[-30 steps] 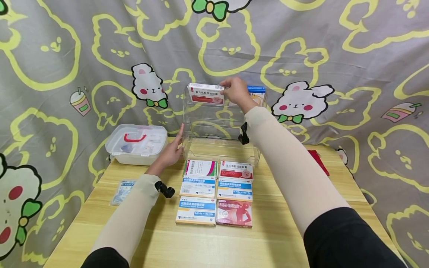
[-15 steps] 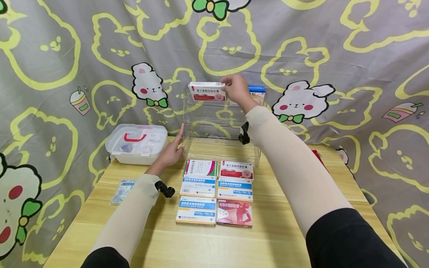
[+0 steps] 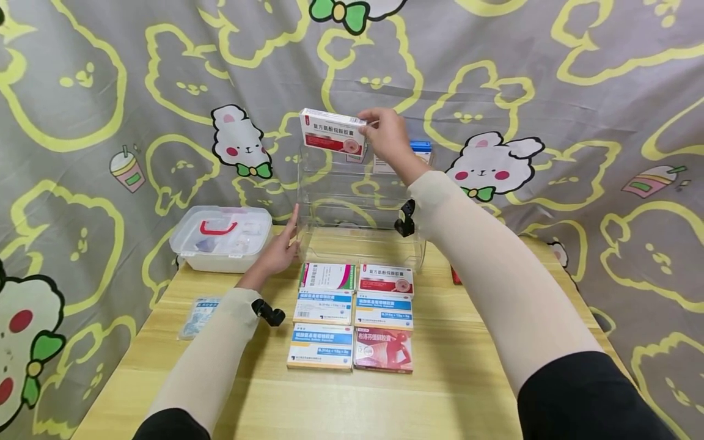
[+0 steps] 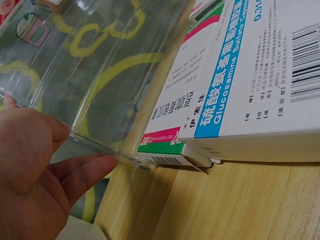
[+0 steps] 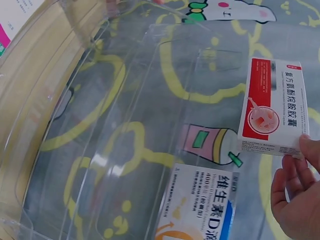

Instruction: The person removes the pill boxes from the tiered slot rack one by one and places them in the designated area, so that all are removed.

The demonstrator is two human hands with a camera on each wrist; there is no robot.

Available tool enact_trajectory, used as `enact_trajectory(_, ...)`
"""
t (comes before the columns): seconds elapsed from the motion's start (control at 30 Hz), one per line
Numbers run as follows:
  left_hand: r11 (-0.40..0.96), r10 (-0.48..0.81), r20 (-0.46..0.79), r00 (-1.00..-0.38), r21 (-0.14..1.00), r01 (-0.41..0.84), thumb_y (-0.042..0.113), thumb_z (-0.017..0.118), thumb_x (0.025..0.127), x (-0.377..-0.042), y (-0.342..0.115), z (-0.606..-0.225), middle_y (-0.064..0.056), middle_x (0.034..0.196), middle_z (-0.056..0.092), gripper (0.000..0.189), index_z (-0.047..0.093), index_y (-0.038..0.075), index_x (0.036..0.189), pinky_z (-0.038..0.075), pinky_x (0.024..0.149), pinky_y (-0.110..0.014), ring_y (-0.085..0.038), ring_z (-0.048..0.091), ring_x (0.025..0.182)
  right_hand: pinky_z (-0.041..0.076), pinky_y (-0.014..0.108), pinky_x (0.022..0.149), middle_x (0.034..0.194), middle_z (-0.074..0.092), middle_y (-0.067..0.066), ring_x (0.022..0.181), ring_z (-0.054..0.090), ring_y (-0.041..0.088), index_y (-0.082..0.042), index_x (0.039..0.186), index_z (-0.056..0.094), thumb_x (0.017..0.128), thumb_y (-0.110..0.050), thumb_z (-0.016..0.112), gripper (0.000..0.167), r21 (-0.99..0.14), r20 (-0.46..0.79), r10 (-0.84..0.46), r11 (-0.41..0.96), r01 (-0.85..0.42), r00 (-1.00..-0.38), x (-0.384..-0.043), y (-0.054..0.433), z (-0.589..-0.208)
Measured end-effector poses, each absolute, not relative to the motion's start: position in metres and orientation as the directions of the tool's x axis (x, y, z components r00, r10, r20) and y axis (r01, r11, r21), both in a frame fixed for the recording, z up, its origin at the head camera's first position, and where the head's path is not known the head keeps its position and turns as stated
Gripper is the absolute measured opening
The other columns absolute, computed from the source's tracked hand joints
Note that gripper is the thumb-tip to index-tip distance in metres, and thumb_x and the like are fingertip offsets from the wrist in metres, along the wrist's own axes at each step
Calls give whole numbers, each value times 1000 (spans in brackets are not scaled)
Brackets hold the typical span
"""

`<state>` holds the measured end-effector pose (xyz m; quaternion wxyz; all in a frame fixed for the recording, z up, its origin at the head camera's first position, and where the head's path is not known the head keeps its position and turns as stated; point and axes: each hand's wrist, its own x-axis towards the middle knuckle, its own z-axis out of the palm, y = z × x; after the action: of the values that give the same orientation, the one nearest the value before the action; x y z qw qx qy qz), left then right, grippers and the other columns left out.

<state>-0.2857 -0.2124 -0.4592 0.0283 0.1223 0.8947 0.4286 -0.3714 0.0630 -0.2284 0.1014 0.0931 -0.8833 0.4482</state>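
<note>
My right hand point(image 3: 387, 137) pinches a red-and-white medicine box point(image 3: 333, 133) by its right end, thumb and fingertips on the corner. The box is held upright, slightly tilted, above the top tier of a clear tiered display rack point(image 3: 363, 233). In the right wrist view, the medicine box point(image 5: 274, 105) appears apart from the rack. A vitamin D box point(image 5: 200, 200) with a blue edge stands on the top tier, partly hidden by my right hand in the head view. My left hand point(image 3: 279, 250) touches the rack's left side with fingers extended, holding nothing in its grasp.
Several medicine boxes lie in two columns before the rack, including a pink one point(image 3: 383, 350) and a blue-and-white one point(image 3: 320, 347). A clear-lidded case point(image 3: 222, 238) with a red handle sits left. A small plastic packet point(image 3: 199, 316) lies beside my left forearm.
My right hand has lifted the red-and-white medicine box up off the rack's top tier, slightly leftward. My left hand stays against the rack's side.
</note>
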Motion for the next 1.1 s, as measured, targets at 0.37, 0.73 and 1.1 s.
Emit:
enact_trajectory(0.37, 613, 238, 44, -970, 768, 185, 2, 46, 109, -286, -212, -460, -20, 167, 26, 97, -17, 61, 155, 63, 82, -46, -41, 42, 146, 53, 25, 82, 124, 68, 4, 105, 63, 14, -14, 135, 69, 104, -20, 64, 32, -747, 277, -144, 589, -308, -950, -341, 75, -224)
enact_trajectory(0.73, 617, 236, 54, -970, 763, 193, 1, 45, 108, -286, -212, -460, -21, 166, 29, 96, -16, 57, 157, 57, 67, -37, -42, 56, 133, 47, 29, 67, 112, 70, 8, 95, 60, 20, -12, 131, 71, 102, -18, 67, 30, -730, 281, -261, 566, -382, -924, -300, 97, -250)
enact_trajectory(1.1, 609, 238, 65, -969, 767, 201, 2, 45, 109, -287, -212, -462, -18, 167, 28, 97, -16, 62, 154, 57, 65, -36, -42, 49, 140, 53, 27, 74, 118, 69, 13, 101, 64, 25, -6, 128, 73, 99, -9, 69, 29, -734, 268, -341, 534, -420, -901, -265, 130, -281)
